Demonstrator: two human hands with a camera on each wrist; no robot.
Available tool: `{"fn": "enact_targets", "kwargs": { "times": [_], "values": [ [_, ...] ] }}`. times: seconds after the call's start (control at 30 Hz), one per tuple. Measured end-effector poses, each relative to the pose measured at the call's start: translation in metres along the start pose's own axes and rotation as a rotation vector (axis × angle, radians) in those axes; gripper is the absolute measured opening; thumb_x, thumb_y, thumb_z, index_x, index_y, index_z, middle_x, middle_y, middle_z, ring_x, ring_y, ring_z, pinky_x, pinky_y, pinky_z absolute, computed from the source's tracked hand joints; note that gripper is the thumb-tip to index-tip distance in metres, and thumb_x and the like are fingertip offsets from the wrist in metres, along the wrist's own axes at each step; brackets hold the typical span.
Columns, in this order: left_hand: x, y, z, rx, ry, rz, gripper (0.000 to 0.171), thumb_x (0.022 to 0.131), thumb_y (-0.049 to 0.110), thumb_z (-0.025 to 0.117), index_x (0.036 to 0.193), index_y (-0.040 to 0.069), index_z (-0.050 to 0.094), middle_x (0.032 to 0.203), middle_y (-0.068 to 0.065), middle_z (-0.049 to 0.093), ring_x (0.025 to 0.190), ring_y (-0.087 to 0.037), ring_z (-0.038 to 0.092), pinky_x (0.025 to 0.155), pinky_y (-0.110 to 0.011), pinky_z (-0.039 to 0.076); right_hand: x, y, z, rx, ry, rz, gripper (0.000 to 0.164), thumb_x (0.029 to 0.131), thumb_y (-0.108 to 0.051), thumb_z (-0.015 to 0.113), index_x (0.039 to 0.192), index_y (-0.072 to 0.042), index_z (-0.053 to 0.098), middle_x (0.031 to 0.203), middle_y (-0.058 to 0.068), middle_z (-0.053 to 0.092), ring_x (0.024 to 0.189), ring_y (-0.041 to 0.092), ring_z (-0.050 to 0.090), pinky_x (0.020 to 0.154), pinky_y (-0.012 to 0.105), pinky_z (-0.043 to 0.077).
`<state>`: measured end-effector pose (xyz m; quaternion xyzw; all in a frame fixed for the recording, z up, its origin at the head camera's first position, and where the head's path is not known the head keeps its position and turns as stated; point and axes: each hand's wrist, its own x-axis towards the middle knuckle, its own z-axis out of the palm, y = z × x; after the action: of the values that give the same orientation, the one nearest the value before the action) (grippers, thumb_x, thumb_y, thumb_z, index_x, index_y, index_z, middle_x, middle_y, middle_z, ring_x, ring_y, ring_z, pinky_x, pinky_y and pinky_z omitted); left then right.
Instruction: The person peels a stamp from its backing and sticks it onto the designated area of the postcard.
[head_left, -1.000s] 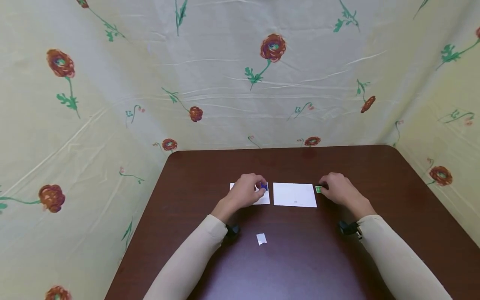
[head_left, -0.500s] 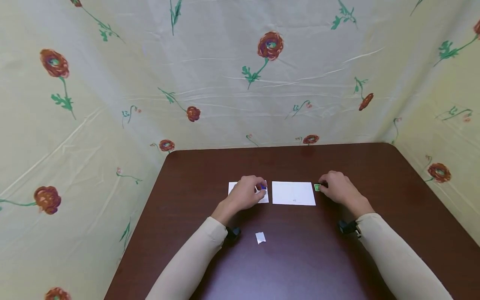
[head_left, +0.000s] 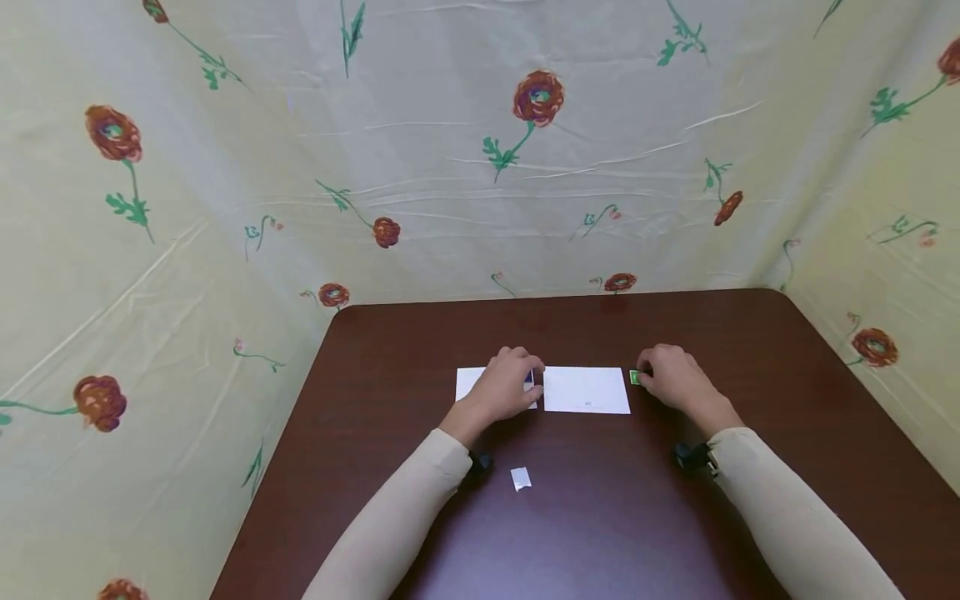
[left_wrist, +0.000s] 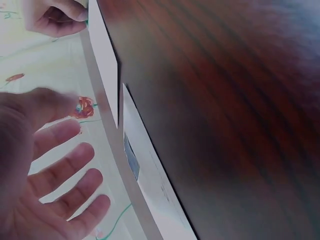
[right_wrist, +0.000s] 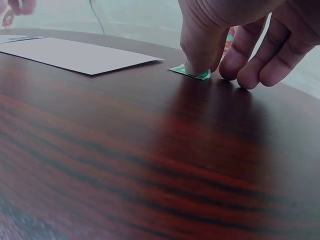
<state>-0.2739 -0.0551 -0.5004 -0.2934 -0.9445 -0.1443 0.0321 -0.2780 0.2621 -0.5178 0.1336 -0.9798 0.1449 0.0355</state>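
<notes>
Two white cards lie side by side on the table: a left card (head_left: 469, 378) and a right card (head_left: 587, 390). My left hand (head_left: 501, 387) hovers over the left card, fingers spread and holding nothing in the left wrist view. A small blue stamp (left_wrist: 132, 159) lies flat near that card's right end, partly covered by the hand in the head view. To the right of the right card, my right hand (head_left: 678, 379) pinches a small green stamp (right_wrist: 203, 76) at the table surface. Thumb and forefinger come together on it; its far part is hidden.
A small whitish scrap of paper (head_left: 521, 478) lies on the dark brown table (head_left: 600, 517), nearer to me than the cards. Flower-printed sheeting (head_left: 435, 150) hangs behind the table and at both sides.
My left hand has let go of the blue stamp, spread its fingers and shifted slightly to the right. The right hand stays at the green stamp.
</notes>
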Motion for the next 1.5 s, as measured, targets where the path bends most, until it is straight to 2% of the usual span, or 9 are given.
{"fn": "enact_targets", "kwargs": {
  "times": [0.2, 0.37, 0.53, 0.7, 0.87, 1.03, 1.23, 1.5],
  "values": [
    [0.011, 0.003, 0.009, 0.134, -0.123, 0.006, 0.054, 0.092, 0.042, 0.070, 0.139, 0.017, 0.060, 0.140, -0.006, 0.056, 0.129, -0.031, 0.049, 0.111, -0.047, 0.038, 0.001, 0.000, -0.001, 0.028, -0.018, 0.020, 0.010, 0.089, -0.015, 0.073, 0.090, -0.007, 0.067, 0.082, 0.006, 0.062, 0.071, 0.022, 0.053, 0.062, 0.036, 0.047],
    [0.015, 0.002, 0.015, 0.214, -0.182, 0.003, 0.054, 0.093, 0.043, 0.067, 0.141, 0.018, 0.059, 0.149, -0.008, 0.051, 0.135, -0.036, 0.045, 0.116, -0.049, 0.034, 0.001, 0.004, 0.000, 0.064, -0.004, 0.038, 0.012, 0.088, -0.015, 0.074, 0.090, -0.008, 0.064, 0.079, 0.005, 0.060, 0.070, 0.021, 0.053, 0.061, 0.033, 0.045],
    [0.016, 0.005, 0.018, 0.207, -0.220, -0.014, 0.049, 0.094, 0.041, 0.067, 0.137, 0.018, 0.062, 0.156, -0.008, 0.044, 0.141, -0.041, 0.039, 0.116, -0.053, 0.033, -0.001, 0.010, 0.002, 0.094, 0.054, 0.023, 0.011, 0.087, -0.016, 0.074, 0.086, -0.011, 0.063, 0.075, 0.003, 0.060, 0.068, 0.021, 0.053, 0.060, 0.032, 0.043],
    [0.017, 0.008, 0.017, 0.203, -0.250, -0.024, 0.046, 0.094, 0.040, 0.068, 0.134, 0.017, 0.063, 0.159, -0.007, 0.039, 0.144, -0.042, 0.035, 0.116, -0.055, 0.032, -0.003, 0.007, -0.001, 0.125, 0.026, 0.017, 0.010, 0.087, -0.017, 0.073, 0.085, -0.012, 0.065, 0.075, 0.002, 0.061, 0.067, 0.019, 0.053, 0.059, 0.030, 0.044],
    [0.019, 0.008, 0.017, 0.211, -0.259, -0.030, 0.051, 0.095, 0.040, 0.067, 0.139, 0.016, 0.059, 0.158, -0.009, 0.041, 0.143, -0.039, 0.038, 0.117, -0.052, 0.032, -0.006, -0.003, -0.013, 0.132, -0.002, -0.001, 0.012, 0.086, -0.017, 0.076, 0.084, -0.012, 0.066, 0.073, 0.001, 0.061, 0.066, 0.018, 0.053, 0.059, 0.029, 0.045],
    [0.018, 0.009, 0.018, 0.212, -0.269, -0.050, 0.055, 0.097, 0.039, 0.064, 0.144, 0.015, 0.053, 0.157, -0.012, 0.041, 0.144, -0.038, 0.037, 0.120, -0.050, 0.028, -0.009, -0.021, -0.026, 0.132, 0.009, -0.068, 0.012, 0.085, -0.017, 0.077, 0.081, -0.014, 0.066, 0.070, -0.002, 0.060, 0.065, 0.016, 0.052, 0.058, 0.029, 0.045],
    [0.016, 0.011, 0.020, 0.230, -0.293, -0.076, 0.058, 0.098, 0.039, 0.061, 0.149, 0.016, 0.047, 0.160, -0.010, 0.037, 0.148, -0.037, 0.032, 0.122, -0.052, 0.023, -0.012, -0.042, -0.034, 0.121, 0.017, -0.139, 0.011, 0.086, -0.016, 0.075, 0.080, -0.017, 0.065, 0.069, -0.005, 0.058, 0.065, 0.012, 0.051, 0.059, 0.027, 0.044],
    [0.014, 0.014, 0.019, 0.263, -0.267, -0.069, 0.066, 0.099, 0.041, 0.058, 0.155, 0.014, 0.036, 0.161, -0.008, 0.036, 0.148, -0.036, 0.033, 0.121, -0.054, 0.023, -0.018, -0.065, -0.045, 0.115, 0.028, -0.199, 0.012, 0.085, -0.014, 0.075, 0.079, -0.017, 0.064, 0.069, -0.007, 0.058, 0.064, 0.011, 0.051, 0.059, 0.026, 0.045]
  ]
}}
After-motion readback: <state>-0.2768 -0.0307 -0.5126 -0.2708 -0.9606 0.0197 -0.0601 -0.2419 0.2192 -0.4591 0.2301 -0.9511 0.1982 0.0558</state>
